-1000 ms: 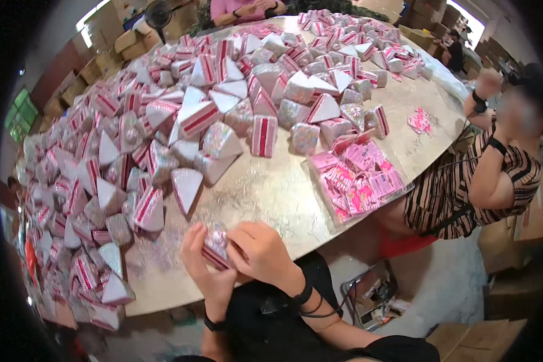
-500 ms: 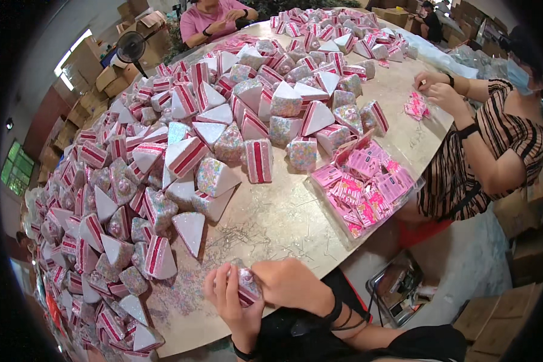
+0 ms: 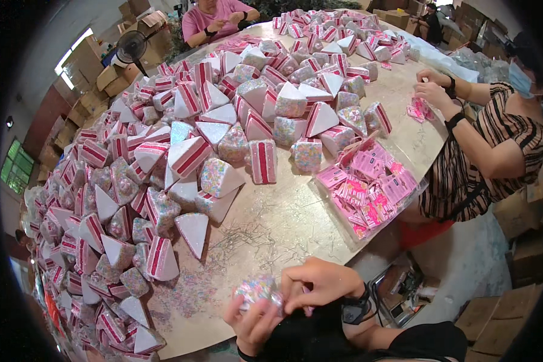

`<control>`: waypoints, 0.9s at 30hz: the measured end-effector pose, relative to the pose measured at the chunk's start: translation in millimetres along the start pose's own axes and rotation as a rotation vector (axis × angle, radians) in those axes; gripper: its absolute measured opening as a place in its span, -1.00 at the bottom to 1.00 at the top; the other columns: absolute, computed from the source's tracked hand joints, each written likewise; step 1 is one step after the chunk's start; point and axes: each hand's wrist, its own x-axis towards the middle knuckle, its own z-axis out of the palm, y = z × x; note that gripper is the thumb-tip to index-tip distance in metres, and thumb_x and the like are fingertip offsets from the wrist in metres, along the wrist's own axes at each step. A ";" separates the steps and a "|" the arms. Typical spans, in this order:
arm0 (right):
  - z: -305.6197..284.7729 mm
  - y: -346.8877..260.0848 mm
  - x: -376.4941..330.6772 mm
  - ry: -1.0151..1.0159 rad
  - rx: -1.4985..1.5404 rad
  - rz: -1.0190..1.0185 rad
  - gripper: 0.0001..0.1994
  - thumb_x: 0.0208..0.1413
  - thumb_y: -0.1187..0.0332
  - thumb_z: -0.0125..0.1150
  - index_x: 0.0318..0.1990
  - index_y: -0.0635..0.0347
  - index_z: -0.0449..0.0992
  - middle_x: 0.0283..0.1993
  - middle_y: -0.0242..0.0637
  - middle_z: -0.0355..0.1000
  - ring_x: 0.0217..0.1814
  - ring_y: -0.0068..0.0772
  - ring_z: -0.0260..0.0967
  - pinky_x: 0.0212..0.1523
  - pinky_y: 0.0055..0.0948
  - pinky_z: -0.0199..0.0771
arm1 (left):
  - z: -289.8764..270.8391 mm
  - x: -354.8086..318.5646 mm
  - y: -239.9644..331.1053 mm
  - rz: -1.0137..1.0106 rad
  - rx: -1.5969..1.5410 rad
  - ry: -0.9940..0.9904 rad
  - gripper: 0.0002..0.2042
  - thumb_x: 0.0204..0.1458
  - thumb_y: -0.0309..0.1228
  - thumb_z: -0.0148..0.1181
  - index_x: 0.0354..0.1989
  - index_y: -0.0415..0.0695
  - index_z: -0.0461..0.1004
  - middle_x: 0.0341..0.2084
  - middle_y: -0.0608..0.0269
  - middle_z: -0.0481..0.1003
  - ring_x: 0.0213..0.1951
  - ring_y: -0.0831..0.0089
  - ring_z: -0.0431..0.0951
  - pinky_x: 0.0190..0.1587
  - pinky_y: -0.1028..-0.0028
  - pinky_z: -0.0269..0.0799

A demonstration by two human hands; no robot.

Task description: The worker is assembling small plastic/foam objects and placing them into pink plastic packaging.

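Note:
My left hand (image 3: 252, 321) is wrapped round a toy cake slice (image 3: 257, 290), its sprinkle-covered side up, just above the table's near edge. Fingers of my right hand (image 3: 324, 286) are bent and pinched together against the slice's right side. A small pink bit shows below those fingertips; what they pinch is too small to make out. Beyond my hands, thin metal pins (image 3: 247, 240) are strewn over the tabletop, with loose coloured sprinkles (image 3: 184, 300) to their left. A white-sided slice (image 3: 193, 234) lies close by at the pile's edge.
A large heap of pink and white cake slices (image 3: 187, 157) covers the table's left and far parts. A clear tray of pink cards (image 3: 368, 187) stands at the right edge. One person in a striped top (image 3: 495, 151) works at right, another in pink (image 3: 214, 21) across the table.
The slice has been turned, so its sprinkled side now shows instead of its layered side. Both hands have shifted right, and my right fingers have come into view, pinched at its side.

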 end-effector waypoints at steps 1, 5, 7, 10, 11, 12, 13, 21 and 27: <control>-3.8 5.5 -1.2 -0.129 0.019 0.001 -0.82 0.10 0.46 0.29 -0.24 0.26 0.39 -0.48 -0.31 0.55 -0.56 -0.53 0.53 -0.60 -0.63 0.44 | -0.9 -4.6 -3.0 0.088 -0.027 -0.010 -0.53 -0.31 -0.43 0.50 -0.14 0.17 0.52 -0.05 0.44 0.44 0.10 0.05 0.27 0.08 -0.07 0.44; -5.1 9.7 0.9 -0.179 0.104 -0.025 -0.82 0.02 0.47 0.38 -0.41 0.27 0.44 -0.52 -0.33 0.52 -0.55 -0.54 0.54 -0.60 -0.63 0.47 | -4.2 -25.4 -3.2 0.039 -0.081 -0.170 -0.55 -0.28 -0.46 0.47 -0.15 0.23 0.52 -0.08 0.50 0.43 0.11 0.08 0.26 0.12 -0.13 0.41; -5.9 11.6 5.5 -0.210 0.072 0.010 -0.87 0.01 0.48 0.38 -0.40 0.29 0.51 -0.48 -0.31 0.54 -0.53 -0.56 0.54 -0.58 -0.64 0.48 | -2.9 -22.5 -0.2 0.022 -0.126 -0.100 -0.60 -0.25 -0.42 0.47 -0.18 0.20 0.51 -0.07 0.47 0.42 0.12 0.08 0.25 0.11 -0.15 0.39; -1.0 16.9 8.5 -0.126 0.179 -0.030 -0.89 0.06 0.46 0.34 -0.28 0.28 0.59 -0.40 -0.26 0.59 -0.50 -0.60 0.53 -0.56 -0.66 0.45 | -2.3 -8.7 3.2 0.031 0.127 0.009 -0.62 -0.21 -0.25 0.49 -0.20 0.09 0.48 -0.04 0.35 0.40 0.11 0.08 0.27 0.06 -0.17 0.39; 0.5 15.1 11.2 -0.124 0.177 -0.031 -0.89 0.06 0.46 0.34 -0.28 0.28 0.59 -0.40 -0.26 0.59 -0.50 -0.60 0.53 -0.56 -0.66 0.45 | 1.4 -8.9 0.7 0.033 0.126 0.011 -0.62 -0.21 -0.25 0.49 -0.20 0.09 0.48 -0.04 0.35 0.40 0.11 0.08 0.27 0.06 -0.17 0.39; 2.0 11.6 13.4 -0.111 0.109 -0.102 -0.91 0.08 0.46 0.31 -0.29 0.28 0.59 -0.40 -0.26 0.59 -0.51 -0.60 0.51 -0.57 -0.66 0.43 | 6.6 -10.2 -2.6 0.069 0.242 0.108 -0.53 -0.17 -0.17 0.45 -0.11 0.02 0.39 -0.04 0.23 0.38 0.09 -0.02 0.31 0.04 -0.15 0.37; 2.2 8.7 14.8 -0.094 0.038 -0.171 -0.92 0.11 0.46 0.28 -0.30 0.28 0.60 -0.40 -0.26 0.59 -0.52 -0.60 0.50 -0.57 -0.65 0.41 | 12.5 -11.1 -5.7 0.105 0.356 0.207 -0.44 -0.13 -0.08 0.42 -0.02 -0.04 0.30 -0.04 0.10 0.36 0.06 -0.12 0.34 0.01 -0.12 0.36; 0.8 0.2 3.3 -0.110 0.278 0.107 -0.74 0.11 0.49 0.25 -0.09 0.31 0.33 -0.44 -0.26 0.56 -0.53 -0.56 0.50 -0.59 -0.63 0.41 | 18.5 -34.3 -28.7 0.455 0.356 0.258 -0.11 -0.28 0.16 0.45 0.15 -0.09 0.17 -0.01 0.04 0.32 0.02 -0.07 0.35 0.01 -0.08 0.36; -2.6 -5.7 -4.2 0.026 -0.429 -0.091 -0.77 0.09 0.27 0.32 -0.28 0.21 0.45 -0.60 -0.29 0.45 -0.60 -0.44 0.46 -0.59 -0.47 0.36 | 0.7 -39.7 2.9 -0.084 0.032 -0.035 -0.49 -0.24 -0.51 0.51 -0.11 0.13 0.39 -0.08 0.28 0.47 0.02 -0.02 0.39 -0.08 0.10 0.45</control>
